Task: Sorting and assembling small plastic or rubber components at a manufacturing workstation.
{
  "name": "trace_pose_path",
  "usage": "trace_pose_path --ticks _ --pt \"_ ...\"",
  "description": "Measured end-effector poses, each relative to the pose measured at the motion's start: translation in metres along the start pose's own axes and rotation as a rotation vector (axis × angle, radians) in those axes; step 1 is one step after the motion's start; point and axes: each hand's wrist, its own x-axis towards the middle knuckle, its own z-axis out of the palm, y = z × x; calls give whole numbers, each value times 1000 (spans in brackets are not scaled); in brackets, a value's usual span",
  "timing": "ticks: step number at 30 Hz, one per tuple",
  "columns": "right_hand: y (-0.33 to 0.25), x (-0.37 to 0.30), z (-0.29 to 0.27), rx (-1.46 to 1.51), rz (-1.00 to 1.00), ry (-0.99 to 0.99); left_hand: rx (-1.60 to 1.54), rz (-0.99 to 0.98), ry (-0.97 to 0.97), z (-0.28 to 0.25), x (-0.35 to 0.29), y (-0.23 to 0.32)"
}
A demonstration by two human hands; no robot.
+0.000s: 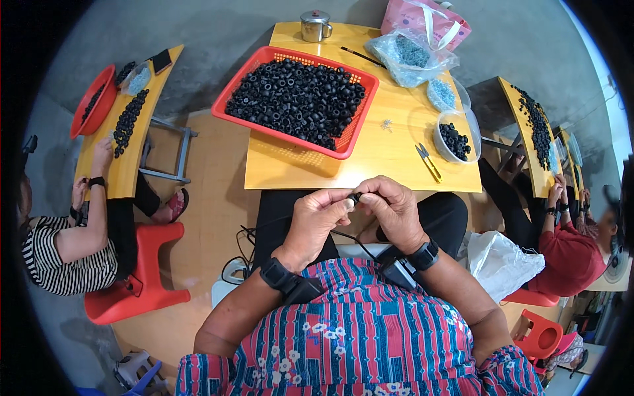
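Note:
Just in front of the table's near edge, both hands meet over a small round black part [355, 197]. My left hand [310, 223] pinches it between thumb and fingertips. From the other side, my right hand [394, 210] closes thumb and finger on the same part, and the fingertips hide most of it. A red plastic basket [228, 113] on the table holds a heap of similar hollow black parts [297, 99]. At the right, a clear tub [441, 146] contains more black parts [454, 141]. Yellow-handled thread snips [432, 168] lie beside that tub.
The yellow table [277, 173] also bears a clear bag of bluish bits [411, 53], a tub of blue bits [441, 96], a metal mug [316, 28], a dark stick [362, 57] and a pink bag [422, 20]. People work at tables on both sides. A white sack [505, 264] sits at right.

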Motion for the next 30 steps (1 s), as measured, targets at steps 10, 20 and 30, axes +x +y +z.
trace_pose_path --ticks 10,20,30 --pt "5 4 -4 68 40 -31 4 16 11 1 0 1" --pt "8 -2 9 41 41 96 193 188 107 3 1 -3" --pt "7 0 9 151 105 95 275 182 92 1 1 -4"
